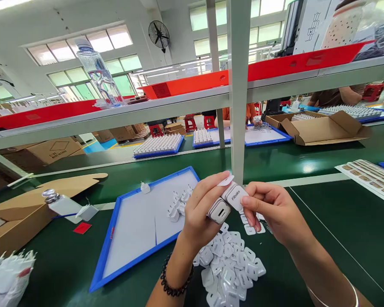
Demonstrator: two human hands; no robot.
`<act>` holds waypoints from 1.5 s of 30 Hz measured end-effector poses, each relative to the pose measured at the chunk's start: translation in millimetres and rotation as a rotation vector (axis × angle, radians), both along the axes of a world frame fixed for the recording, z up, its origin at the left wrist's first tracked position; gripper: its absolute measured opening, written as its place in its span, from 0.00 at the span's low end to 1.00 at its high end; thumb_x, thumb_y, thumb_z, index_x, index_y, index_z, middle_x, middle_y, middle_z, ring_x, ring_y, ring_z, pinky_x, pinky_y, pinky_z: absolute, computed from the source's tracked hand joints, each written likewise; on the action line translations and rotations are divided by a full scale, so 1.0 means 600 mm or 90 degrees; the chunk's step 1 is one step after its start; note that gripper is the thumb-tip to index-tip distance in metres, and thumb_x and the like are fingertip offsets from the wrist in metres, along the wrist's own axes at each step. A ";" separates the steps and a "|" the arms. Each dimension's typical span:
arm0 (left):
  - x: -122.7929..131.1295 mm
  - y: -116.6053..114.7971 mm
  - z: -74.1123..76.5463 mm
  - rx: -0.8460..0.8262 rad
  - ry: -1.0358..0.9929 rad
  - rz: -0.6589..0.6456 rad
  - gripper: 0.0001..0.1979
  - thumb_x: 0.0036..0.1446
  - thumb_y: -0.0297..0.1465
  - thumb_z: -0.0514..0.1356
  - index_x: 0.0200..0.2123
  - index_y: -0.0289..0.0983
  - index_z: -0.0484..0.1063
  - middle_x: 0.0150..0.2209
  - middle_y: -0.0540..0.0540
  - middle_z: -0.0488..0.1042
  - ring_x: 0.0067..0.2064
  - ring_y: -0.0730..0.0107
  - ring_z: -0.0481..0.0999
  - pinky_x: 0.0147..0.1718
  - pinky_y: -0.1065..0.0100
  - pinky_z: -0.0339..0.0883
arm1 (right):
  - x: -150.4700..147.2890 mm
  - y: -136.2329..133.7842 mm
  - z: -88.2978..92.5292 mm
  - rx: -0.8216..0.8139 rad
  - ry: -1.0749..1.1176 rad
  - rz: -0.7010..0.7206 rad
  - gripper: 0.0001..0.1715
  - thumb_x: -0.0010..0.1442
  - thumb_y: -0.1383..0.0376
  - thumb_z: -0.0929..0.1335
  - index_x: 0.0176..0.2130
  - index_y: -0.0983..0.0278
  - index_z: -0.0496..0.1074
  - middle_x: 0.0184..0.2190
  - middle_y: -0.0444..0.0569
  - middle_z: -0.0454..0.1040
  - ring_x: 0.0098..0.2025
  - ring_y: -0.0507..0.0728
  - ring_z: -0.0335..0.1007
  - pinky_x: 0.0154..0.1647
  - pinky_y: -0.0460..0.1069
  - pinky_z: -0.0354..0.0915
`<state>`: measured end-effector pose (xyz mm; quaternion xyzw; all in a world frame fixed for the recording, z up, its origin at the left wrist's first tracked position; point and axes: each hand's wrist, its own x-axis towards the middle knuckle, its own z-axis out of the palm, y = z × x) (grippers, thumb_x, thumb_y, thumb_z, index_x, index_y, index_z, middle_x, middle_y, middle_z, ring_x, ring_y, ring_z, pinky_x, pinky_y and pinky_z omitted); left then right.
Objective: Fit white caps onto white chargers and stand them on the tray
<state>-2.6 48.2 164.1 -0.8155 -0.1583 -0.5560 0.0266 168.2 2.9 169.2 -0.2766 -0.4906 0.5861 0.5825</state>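
My left hand [200, 209] is wrapped round a white wall charger [219, 210] with a port opening in its end face. A white face printed "Fibaks" [236, 195] sits against it, and I cannot tell whether the two are one piece. My right hand [272, 209] pinches the right edge of that printed face between thumb and fingers. A small white rounded tab [226, 181] shows at the left fingertips. Beneath my hands lies a heap of white square plastic pieces [228, 268]. Small white squares with dark marks [250, 229] lie partly hidden below my right fingers.
A blue-rimmed white tray [131, 243] holds several white plug parts [178, 204]. At left are an open cardboard box [22, 217], a pump bottle [64, 207] and a red card [82, 228]. A shelf post [237, 94] stands ahead; a person's arm [252, 114] shows beyond.
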 end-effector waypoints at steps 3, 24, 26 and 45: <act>0.001 0.000 -0.002 0.016 0.001 -0.001 0.23 0.57 0.21 0.63 0.55 0.36 0.69 0.55 0.37 0.74 0.53 0.59 0.76 0.48 0.59 0.75 | 0.001 0.001 -0.001 -0.009 0.010 0.015 0.15 0.57 0.61 0.74 0.25 0.65 0.72 0.14 0.42 0.73 0.14 0.46 0.61 0.15 0.40 0.59; 0.005 0.000 -0.004 0.029 0.035 -0.045 0.24 0.55 0.18 0.62 0.56 0.31 0.68 0.54 0.34 0.74 0.54 0.57 0.75 0.49 0.58 0.75 | -0.004 0.004 -0.003 0.031 -0.057 -0.101 0.24 0.57 0.56 0.73 0.18 0.64 0.65 0.10 0.39 0.63 0.13 0.45 0.51 0.14 0.43 0.47; 0.004 0.002 -0.004 0.031 0.045 -0.047 0.24 0.56 0.18 0.61 0.57 0.33 0.68 0.54 0.35 0.74 0.55 0.57 0.75 0.50 0.56 0.74 | -0.004 0.004 -0.002 0.027 -0.066 -0.101 0.24 0.57 0.56 0.73 0.19 0.64 0.65 0.10 0.39 0.63 0.13 0.45 0.51 0.14 0.43 0.47; 0.000 0.003 -0.002 0.021 0.072 -0.039 0.22 0.59 0.20 0.59 0.57 0.33 0.68 0.55 0.35 0.74 0.56 0.58 0.75 0.52 0.56 0.74 | -0.010 0.003 -0.001 0.058 -0.089 -0.148 0.24 0.57 0.57 0.72 0.18 0.63 0.62 0.10 0.36 0.56 0.15 0.46 0.45 0.17 0.46 0.43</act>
